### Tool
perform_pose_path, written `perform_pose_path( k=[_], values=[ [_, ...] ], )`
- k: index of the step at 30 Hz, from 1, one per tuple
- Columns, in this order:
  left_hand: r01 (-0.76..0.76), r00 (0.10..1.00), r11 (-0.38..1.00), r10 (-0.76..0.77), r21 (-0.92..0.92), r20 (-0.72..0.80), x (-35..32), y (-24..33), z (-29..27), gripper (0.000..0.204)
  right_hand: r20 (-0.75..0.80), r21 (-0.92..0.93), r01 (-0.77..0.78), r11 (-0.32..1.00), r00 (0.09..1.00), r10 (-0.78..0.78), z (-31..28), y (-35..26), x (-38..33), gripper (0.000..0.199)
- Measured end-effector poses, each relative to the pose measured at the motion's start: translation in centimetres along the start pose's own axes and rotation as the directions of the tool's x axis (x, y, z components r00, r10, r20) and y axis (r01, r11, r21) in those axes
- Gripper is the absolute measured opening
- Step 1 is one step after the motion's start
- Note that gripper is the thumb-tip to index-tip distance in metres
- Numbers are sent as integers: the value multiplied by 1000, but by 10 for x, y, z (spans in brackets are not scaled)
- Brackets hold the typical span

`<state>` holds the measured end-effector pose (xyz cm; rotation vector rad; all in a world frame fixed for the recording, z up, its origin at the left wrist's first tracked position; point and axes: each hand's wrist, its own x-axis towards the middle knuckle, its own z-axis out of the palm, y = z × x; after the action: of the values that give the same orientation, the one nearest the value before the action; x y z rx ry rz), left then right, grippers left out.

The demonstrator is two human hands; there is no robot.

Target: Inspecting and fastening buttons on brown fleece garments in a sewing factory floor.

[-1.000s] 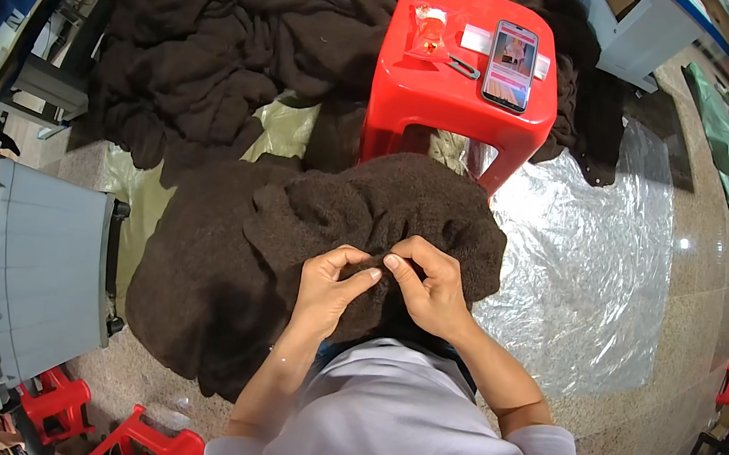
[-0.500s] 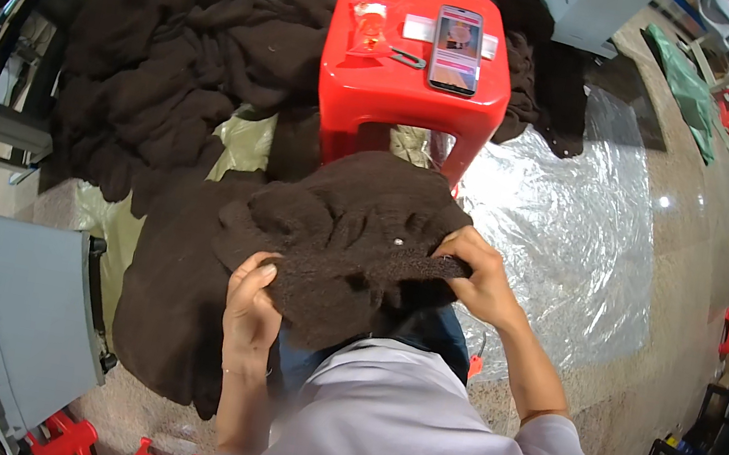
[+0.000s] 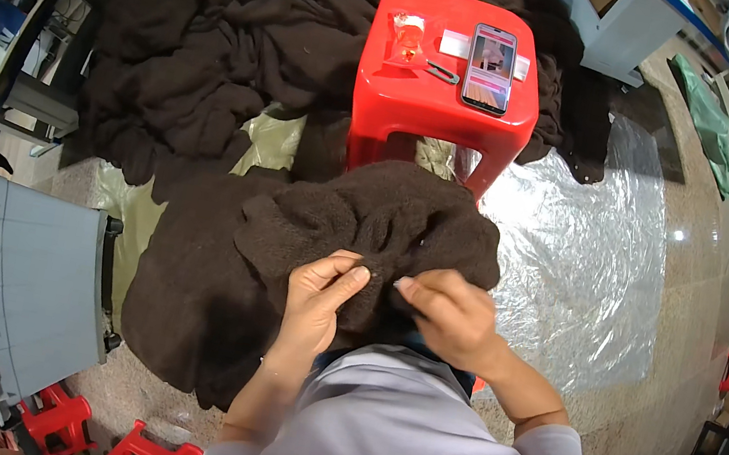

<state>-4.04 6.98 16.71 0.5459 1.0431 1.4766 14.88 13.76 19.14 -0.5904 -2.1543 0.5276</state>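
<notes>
Brown fabric [image 3: 327,216] mid-frame, on the lap. Left hand [image 3: 317,302] pinching it; right hand [image 3: 455,322] fingers curled, can't tell on what. Red stool [image 3: 441,124] upper centre, partly blocked by fabric, phone [image 3: 490,69] on top. Grey bin [image 3: 39,277] lower left.

Dark brown fuzzy knit fabric [image 3: 322,220], bunched into thick, soft folds in front of the person [image 3: 423,423], is pinched near its middle by the left hand [image 3: 317,302]; its smoother left part drapes downward.
</notes>
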Motion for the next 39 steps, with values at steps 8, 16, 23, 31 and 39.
perform_pose_path(
  k=[8,16,23,31,39],
  values=[
    [47,999,998,-48,-45,-20,-7,0,3,11,-83,-18,172,985,981,-173,29,5,2,23],
    [-204,979,932,194,301,62,-12,-6,-15,19,279,397,-246,884,950,139,10,10,20,38],
    [-242,969,843,191,480,154,-6,11,-22,19,482,154,-41,987,876,-39,11,14,26,20],
    [-249,965,856,177,454,195,-4,12,-26,23,403,153,31,988,911,-90,13,14,23,27],
    [-178,978,897,116,404,173,-14,-1,-24,21,335,131,149,980,924,-185,25,8,-5,18]
  ],
)
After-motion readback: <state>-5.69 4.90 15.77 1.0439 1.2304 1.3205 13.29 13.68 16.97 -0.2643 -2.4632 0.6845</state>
